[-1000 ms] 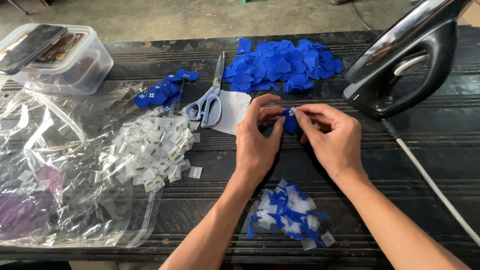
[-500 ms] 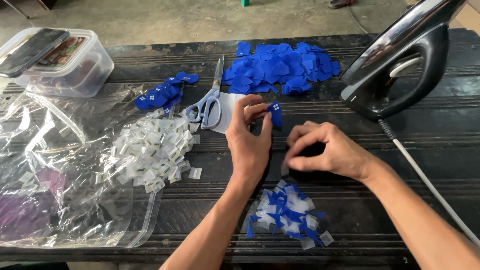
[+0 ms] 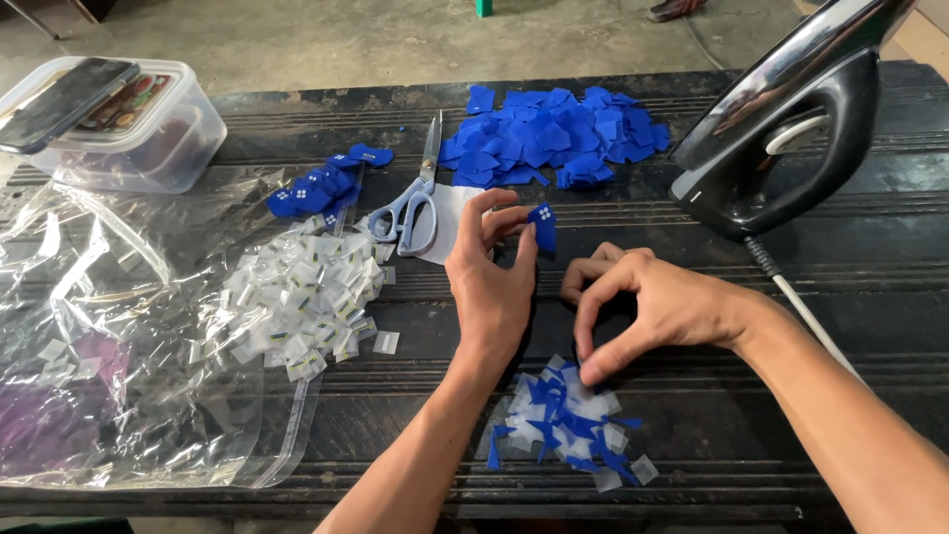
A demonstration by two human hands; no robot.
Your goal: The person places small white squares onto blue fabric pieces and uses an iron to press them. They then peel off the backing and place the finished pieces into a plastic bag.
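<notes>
— From the head view, what do the hands do?
— The left hand (image 3: 489, 282) pinches a small blue piece (image 3: 543, 226) in its fingers, mid-surface. The right hand (image 3: 647, 307) presses fingers together on the scrap pile (image 3: 568, 430) near the front edge.
— What could go wrong?
— I think the blue piece could slip, or a bump could scatter the pile.

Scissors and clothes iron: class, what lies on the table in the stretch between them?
In the head view, between the scissors and the iron lies a pile of blue fabric pieces; nearer, the left hand holds up one blue piece.
</notes>
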